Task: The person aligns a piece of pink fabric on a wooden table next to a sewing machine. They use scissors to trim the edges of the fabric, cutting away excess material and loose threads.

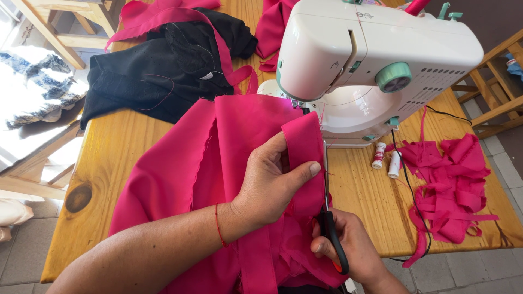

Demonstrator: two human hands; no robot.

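The wooden surface (125, 147) carries a wide spread of pink fabric (180, 179), and the step in hand looks like trimming its right-hand edge with scissors. The left hand (267, 185) pinches a folded strip of that fabric between thumb and fingers and lifts it taut. The right hand (348, 247) is closed through the handles of the scissors (328, 218), whose blades run up along the strip's edge, just beside the fold. By my judgement, the next cut calls for keeping the strip taut and the blades clear of the left thumb, which sits close to them.

Behind, a white sewing machine (370, 54) stands touching the cloth's far edge and limits how far the blades can travel. A black garment (158, 71) lies at the far left, a heap of pink offcuts (452, 190) at the right. A black cord (406, 190) crosses near two small thread spools (385, 158).
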